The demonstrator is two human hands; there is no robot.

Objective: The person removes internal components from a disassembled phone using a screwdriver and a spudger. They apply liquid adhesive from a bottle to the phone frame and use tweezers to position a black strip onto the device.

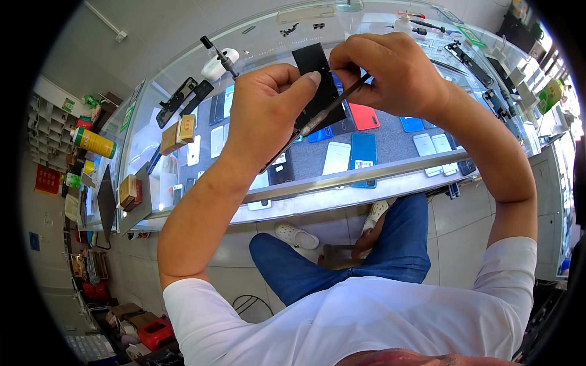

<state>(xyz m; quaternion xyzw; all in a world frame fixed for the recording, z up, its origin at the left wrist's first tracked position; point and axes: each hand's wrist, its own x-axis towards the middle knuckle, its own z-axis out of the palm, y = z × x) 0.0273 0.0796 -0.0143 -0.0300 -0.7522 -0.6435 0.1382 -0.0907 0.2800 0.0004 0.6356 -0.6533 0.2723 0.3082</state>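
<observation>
My left hand (268, 107) grips a flat black phone-sized piece (311, 58) held up over the glass display counter, thumb pressed on its face. My right hand (390, 76) is curled at the piece's right edge, with a slim dark tool (342, 96) in its fingers. The tool slants down to the left across the black piece, its pale metal lower end near the piece's lower part. What the fingertips of my right hand touch is partly hidden. Several phones lie under the glass below, among them a red one (365, 116) and a blue one (364, 161).
A screwdriver (227, 63) stands by a white case (213, 67) at back left. Black phone parts (177, 100), small boxes (180, 131) and a yellow canister (94, 143) sit left. A white bottle (403, 25), tools and parts (470, 64) lie right. The counter's metal edge (354, 175) runs below my hands.
</observation>
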